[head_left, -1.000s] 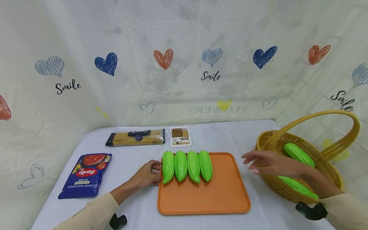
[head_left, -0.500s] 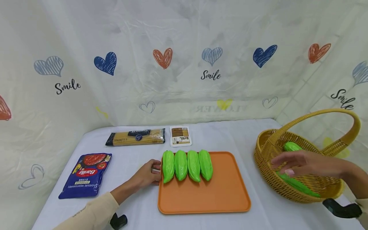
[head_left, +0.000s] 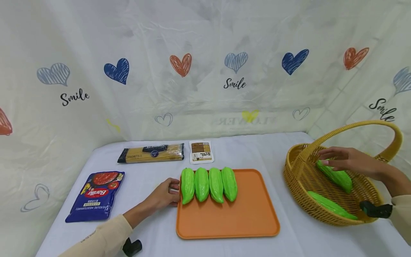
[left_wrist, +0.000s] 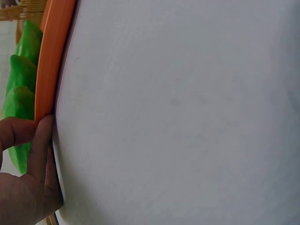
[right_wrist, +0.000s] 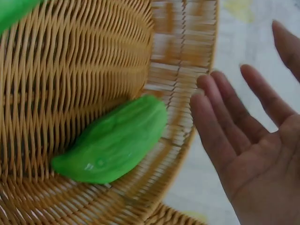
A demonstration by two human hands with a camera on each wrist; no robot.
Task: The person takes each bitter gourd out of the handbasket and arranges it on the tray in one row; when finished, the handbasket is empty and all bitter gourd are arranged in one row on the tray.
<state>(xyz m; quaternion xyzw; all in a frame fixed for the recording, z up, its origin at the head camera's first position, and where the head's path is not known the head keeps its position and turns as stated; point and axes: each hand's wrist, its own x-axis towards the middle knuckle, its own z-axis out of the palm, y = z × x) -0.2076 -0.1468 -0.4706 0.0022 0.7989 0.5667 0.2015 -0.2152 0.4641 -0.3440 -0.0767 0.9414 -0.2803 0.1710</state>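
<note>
Several bright green bitter melons (head_left: 201, 185) lie side by side along the far left of an orange tray (head_left: 228, 221). My left hand (head_left: 163, 194) pinches the tray's left rim, thumb on top and fingers low on the outer side in the left wrist view. Over the wicker basket (head_left: 297, 178) on the right hovers my right hand (head_left: 351, 162), fingers extended and holding nothing. Two more bitter melons are in that basket: one near the far side (head_left: 338, 177), partly under my right hand, and one by the near wall (head_left: 332, 205).
A spaghetti pack (head_left: 152, 153) and a small white-and-brown packet (head_left: 201, 152) lie behind the tray. At the left is a blue sauce pouch (head_left: 95, 196). The basket's tall arched handle (head_left: 353, 125) rises over its opening. A printed curtain (head_left: 205, 71) hangs behind the table.
My right hand has gone from beside the tray to the right, over the basket, then farther back above the far bitter melon. My left hand and the tray stay in place.
</note>
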